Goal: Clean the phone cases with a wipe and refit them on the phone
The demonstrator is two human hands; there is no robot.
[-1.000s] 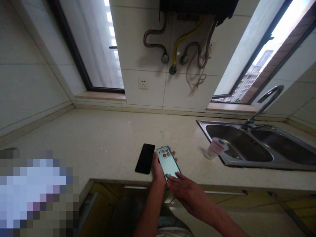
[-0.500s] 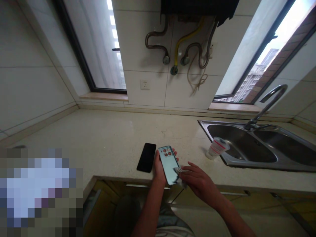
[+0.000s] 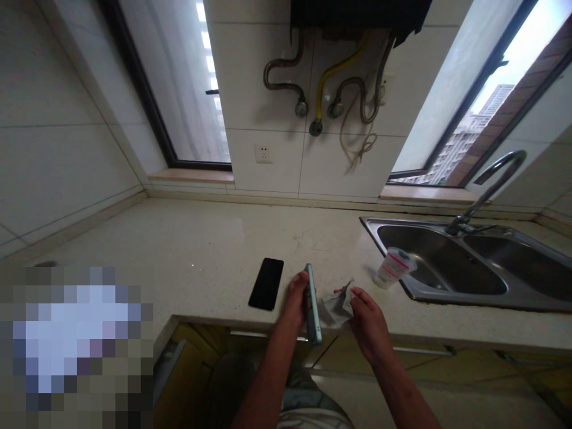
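My left hand [image 3: 295, 298] is closed around a pale mint phone case [image 3: 315, 313], turned edge-on at the counter's front; whether a phone sits inside it I cannot tell. Between the fingers of my right hand [image 3: 366, 313] is a thin, crumpled grey-white wipe [image 3: 338, 305], hanging just right of the case and apart from it. A black phone [image 3: 267, 283] lies flat on the counter, left of my left hand.
A clear plastic cup [image 3: 392, 267] with red stripes stands by the steel sink [image 3: 456, 298], whose curved faucet [image 3: 496, 176] rises behind. The pale counter [image 3: 201, 238] runs to the wall. Pipes [image 3: 318, 95] hang above, and a blurred patch covers the lower left.
My left hand has turned the case from back-facing to edge-on. My right hand has drawn the wipe off it and moved slightly right, and the wipe now shows more spread out.
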